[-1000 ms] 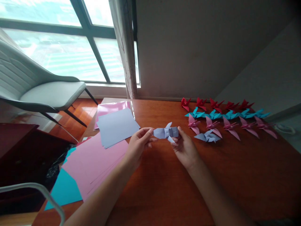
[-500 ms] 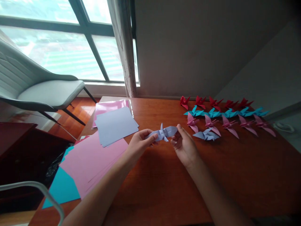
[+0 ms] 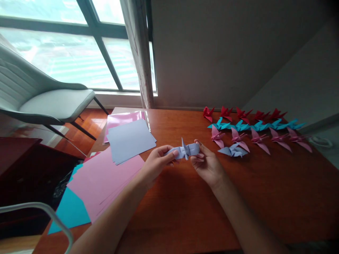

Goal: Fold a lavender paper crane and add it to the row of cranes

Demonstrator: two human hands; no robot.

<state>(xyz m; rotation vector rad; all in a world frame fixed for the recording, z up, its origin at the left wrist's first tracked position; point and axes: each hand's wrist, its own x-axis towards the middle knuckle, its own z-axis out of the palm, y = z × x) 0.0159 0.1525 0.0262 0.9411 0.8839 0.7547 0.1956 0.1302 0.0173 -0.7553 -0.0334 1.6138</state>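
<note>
Item: the lavender paper crane (image 3: 184, 151), held just above the table (image 3: 265, 197), over its middle and clear of the surface. My left hand (image 3: 156, 164) pinches 1 end between thumb and fingers, and my right hand (image 3: 208, 164) pinches the other end.

Judgement: featherlight, thin and easily crushed. The grip belongs on the flat ends, not on the raised point.

Its underside and my right fingertips are hidden. I cannot tell which end is the head. Paper sheets (image 3: 131, 139) lie near the left edge.
</note>
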